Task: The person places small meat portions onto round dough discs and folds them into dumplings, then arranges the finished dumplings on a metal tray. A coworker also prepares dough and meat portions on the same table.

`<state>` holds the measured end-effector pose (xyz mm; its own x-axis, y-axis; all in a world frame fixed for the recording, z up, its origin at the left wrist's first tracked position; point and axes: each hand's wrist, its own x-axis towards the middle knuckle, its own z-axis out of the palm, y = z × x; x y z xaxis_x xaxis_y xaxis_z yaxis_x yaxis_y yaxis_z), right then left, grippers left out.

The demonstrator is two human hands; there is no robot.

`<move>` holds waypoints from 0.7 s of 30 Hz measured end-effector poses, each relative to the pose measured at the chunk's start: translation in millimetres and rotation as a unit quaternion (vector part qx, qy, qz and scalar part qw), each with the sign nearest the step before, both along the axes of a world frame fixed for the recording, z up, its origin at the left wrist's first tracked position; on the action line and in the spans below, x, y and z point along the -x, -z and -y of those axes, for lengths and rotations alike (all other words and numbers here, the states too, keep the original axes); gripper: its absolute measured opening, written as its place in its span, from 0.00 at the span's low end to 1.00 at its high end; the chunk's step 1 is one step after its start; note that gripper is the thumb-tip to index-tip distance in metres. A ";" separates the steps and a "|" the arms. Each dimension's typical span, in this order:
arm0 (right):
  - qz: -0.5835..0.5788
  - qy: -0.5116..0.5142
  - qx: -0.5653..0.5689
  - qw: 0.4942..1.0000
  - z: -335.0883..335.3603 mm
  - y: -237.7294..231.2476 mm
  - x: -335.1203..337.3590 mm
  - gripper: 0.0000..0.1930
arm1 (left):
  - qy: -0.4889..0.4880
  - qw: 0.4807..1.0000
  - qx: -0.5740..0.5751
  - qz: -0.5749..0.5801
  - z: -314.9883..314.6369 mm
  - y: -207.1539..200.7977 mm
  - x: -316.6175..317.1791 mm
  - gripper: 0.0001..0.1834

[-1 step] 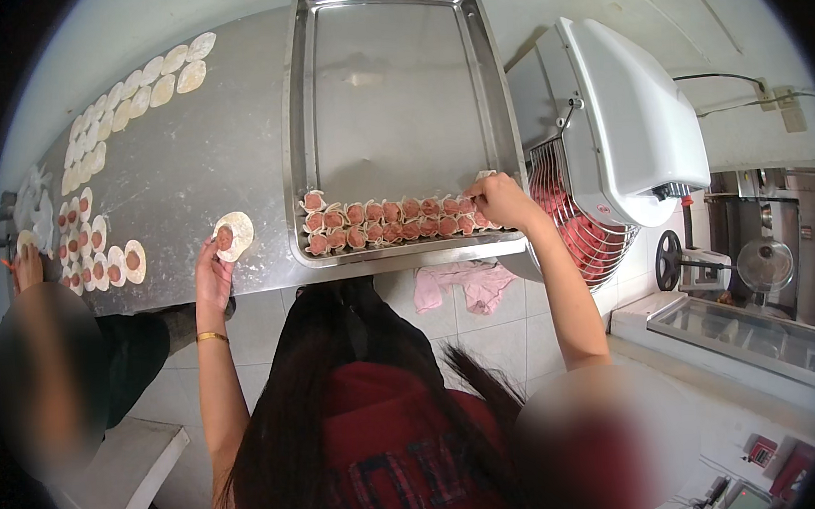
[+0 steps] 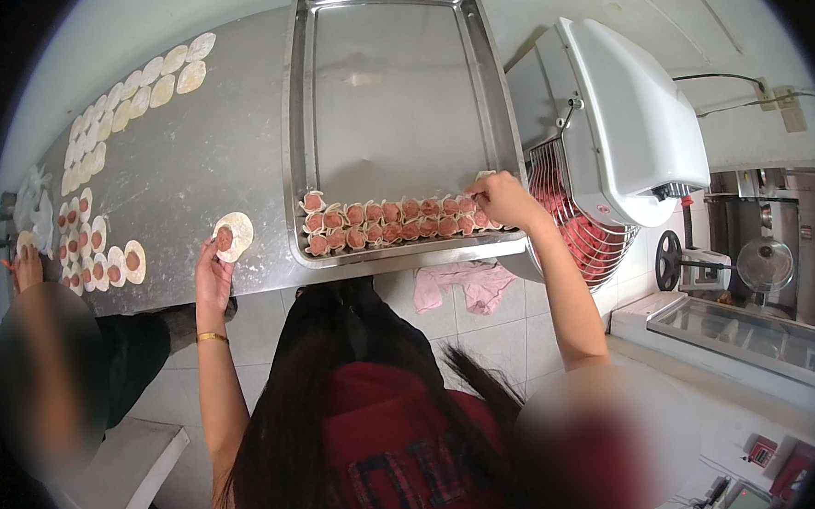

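Observation:
My left hand (image 2: 213, 281) pinches the near-left edge of a round, pale dumpling wrapper (image 2: 243, 230) with a dab of pink meat filling (image 2: 225, 237) on it, just above the steel table. Over the right end of the metal tray (image 2: 295, 122), my right hand (image 2: 508, 201) is closed with its fingertips on an open-topped dumpling, mostly hidden; a bit of pale wrapper (image 2: 485, 174) shows beyond the fingers. Two rows of meat-filled dumplings (image 2: 391, 211) stand side by side along the tray's near edge, the right end partly covered by my hand.
On the steel table (image 2: 172, 156), plain wrappers (image 2: 139, 100) lie in rows at far left, wrappers with meat (image 2: 97, 236) nearer. Another person's hand (image 2: 28, 265) holds a wrapper at the left edge. Right of the tray stands a white mixer (image 2: 616, 105) with a wire guard over pink meat.

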<state>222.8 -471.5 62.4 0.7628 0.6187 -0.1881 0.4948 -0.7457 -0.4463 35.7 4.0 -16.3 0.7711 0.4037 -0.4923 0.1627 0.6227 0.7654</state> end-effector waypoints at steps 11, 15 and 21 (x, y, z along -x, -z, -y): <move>0.047 -0.025 -0.022 0.998 26.9 5.3 -19.0 0.25 | -0.003 1.000 0.007 0.010 -0.4 0.6 0.4 0.12; 0.079 -0.020 -0.013 0.997 24.2 19.5 -20.1 0.23 | 0.000 1.000 0.003 0.008 0.1 -0.4 1.1 0.13; 0.008 -0.058 0.006 0.998 19.4 10.4 -7.0 0.20 | 0.002 1.000 -0.002 0.002 0.2 0.5 1.2 0.13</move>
<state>229.8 -490.8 51.9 0.6887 0.7011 -0.1847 0.5855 -0.6881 -0.4287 34.6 3.9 -16.8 0.7743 0.4031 -0.4878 0.1622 0.6186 0.7687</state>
